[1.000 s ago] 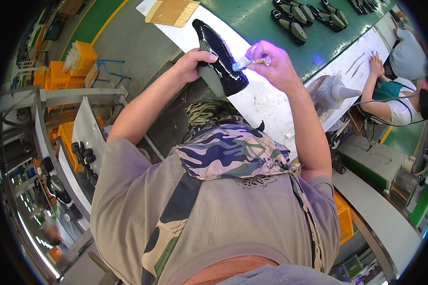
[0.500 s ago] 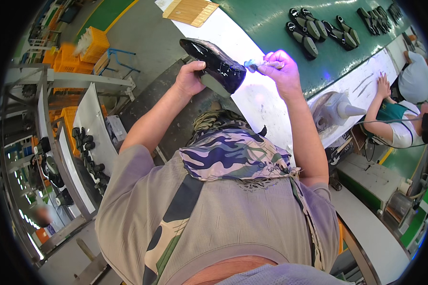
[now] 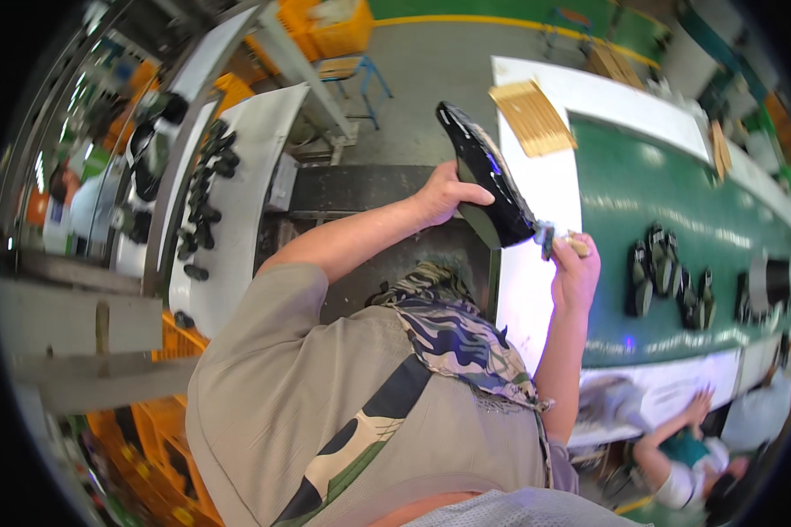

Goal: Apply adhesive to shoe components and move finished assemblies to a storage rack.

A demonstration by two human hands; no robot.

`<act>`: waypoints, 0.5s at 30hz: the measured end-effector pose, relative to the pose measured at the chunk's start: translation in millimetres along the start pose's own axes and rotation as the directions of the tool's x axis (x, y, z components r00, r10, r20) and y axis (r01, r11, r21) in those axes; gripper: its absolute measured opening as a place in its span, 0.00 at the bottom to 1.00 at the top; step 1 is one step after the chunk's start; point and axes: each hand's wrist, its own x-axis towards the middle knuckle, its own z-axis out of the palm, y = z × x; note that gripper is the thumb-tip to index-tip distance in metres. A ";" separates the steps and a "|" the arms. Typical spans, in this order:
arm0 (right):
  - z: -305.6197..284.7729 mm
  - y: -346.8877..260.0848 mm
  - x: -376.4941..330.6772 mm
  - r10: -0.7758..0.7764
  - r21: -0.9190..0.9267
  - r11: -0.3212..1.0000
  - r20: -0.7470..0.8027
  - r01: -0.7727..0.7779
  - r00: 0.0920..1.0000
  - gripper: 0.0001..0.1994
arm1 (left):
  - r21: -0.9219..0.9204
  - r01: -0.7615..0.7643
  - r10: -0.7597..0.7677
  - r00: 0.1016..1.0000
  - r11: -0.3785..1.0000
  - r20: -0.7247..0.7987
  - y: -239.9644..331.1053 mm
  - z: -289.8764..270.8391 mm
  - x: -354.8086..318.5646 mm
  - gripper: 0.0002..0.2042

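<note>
Left hand [image 3: 448,194] wrapped round the sole [image 3: 501,208], right hand [image 3: 576,274] pinching the brush [image 3: 547,240], we had evidently shifted work from side to near end.

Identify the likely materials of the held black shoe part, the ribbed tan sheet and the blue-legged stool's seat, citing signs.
Shoe part: perhaps rubber or plastic, very glossy; sharp highlights.
Tan sheet: likely corrugated cardboard, maybe faintly shiny; parallel ridges.
Stool seat: probably wood, finish unclear; flat tan board.
</note>
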 end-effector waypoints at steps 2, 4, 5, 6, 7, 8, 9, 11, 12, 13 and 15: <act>20.1 -1.8 7.4 0.024 0.056 0.998 0.067 -0.027 0.997 0.10 | 0.063 -0.098 0.099 0.995 0.993 -0.027 29.8 -16.8 -1.5 0.22; 29.4 1.9 13.4 0.032 0.131 0.990 0.088 -0.043 0.996 0.10 | 0.132 -0.169 0.180 0.980 0.977 -0.079 70.7 -28.3 -5.2 0.21; 31.9 8.0 17.6 0.037 0.129 0.990 0.128 -0.054 0.991 0.10 | 0.146 -0.186 0.205 0.970 0.972 -0.130 96.1 -39.7 -6.1 0.19; 33.5 13.3 21.0 0.059 0.123 0.990 0.125 -0.074 0.990 0.09 | 0.106 -0.199 0.216 0.960 0.974 -0.181 126.4 -47.6 -8.9 0.18; 36.8 18.7 23.0 0.081 0.115 0.989 0.120 -0.095 0.989 0.09 | 0.129 -0.231 0.255 0.939 0.965 -0.229 158.7 -61.6 -10.9 0.19; 41.1 23.6 20.9 0.108 0.115 0.986 0.103 -0.120 0.989 0.08 | 0.189 -0.235 0.279 0.926 0.953 -0.256 193.8 -72.9 -15.7 0.16; 42.1 29.1 22.2 0.107 0.112 0.986 0.125 -0.121 0.986 0.08 | 0.253 -0.230 0.298 0.914 0.940 -0.276 226.2 -98.5 -15.6 0.13; 39.3 38.7 23.1 0.173 0.075 0.980 0.129 -0.184 0.976 0.08 | 0.338 -0.144 0.267 0.897 0.930 -0.352 300.9 -142.4 -18.0 0.15; 41.0 42.4 22.1 0.187 0.065 0.979 0.106 -0.195 0.977 0.09 | 0.443 -0.081 0.277 0.874 0.893 -0.399 337.4 -161.1 -21.6 0.20; 39.5 45.6 20.7 0.182 0.064 0.980 0.107 -0.189 0.978 0.09 | 0.442 -0.120 0.369 0.759 0.889 -0.536 371.1 -169.5 -24.1 0.15; 39.9 49.8 16.2 0.238 0.056 0.969 0.069 -0.242 0.969 0.09 | 0.564 -0.109 0.471 0.690 0.819 -0.551 439.1 -201.4 -48.9 0.10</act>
